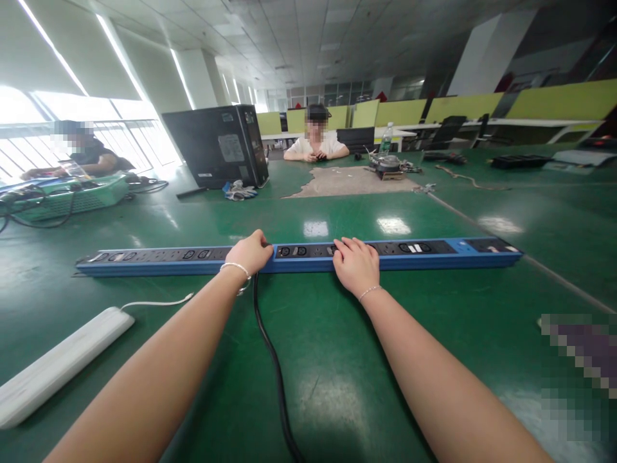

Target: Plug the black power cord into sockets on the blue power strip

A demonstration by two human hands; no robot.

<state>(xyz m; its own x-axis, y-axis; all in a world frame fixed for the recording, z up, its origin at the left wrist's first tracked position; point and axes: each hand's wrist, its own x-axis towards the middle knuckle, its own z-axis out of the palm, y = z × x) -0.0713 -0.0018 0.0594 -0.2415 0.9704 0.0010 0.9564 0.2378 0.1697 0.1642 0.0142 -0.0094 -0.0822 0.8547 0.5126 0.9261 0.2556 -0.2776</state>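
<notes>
A long blue power strip [308, 262] with black sockets lies crosswise on the green table. Near its middle, my left hand [249, 252] is closed around a black plug [267, 244], mostly hidden by my fingers. A black cable [272, 360] runs from under that hand toward me. Whether the plug is seated in a socket cannot be seen. To the right, my right hand [357, 262] lies over the strip, its fingers bent across the top and gripping it.
At left are a white power strip [67, 366] with a white cord and a green basket [91, 196] with cables. A black computer case [216, 148] and gloves [238, 190] stand farther back. Two people sit beyond. A pixelated object [585, 347] lies at right.
</notes>
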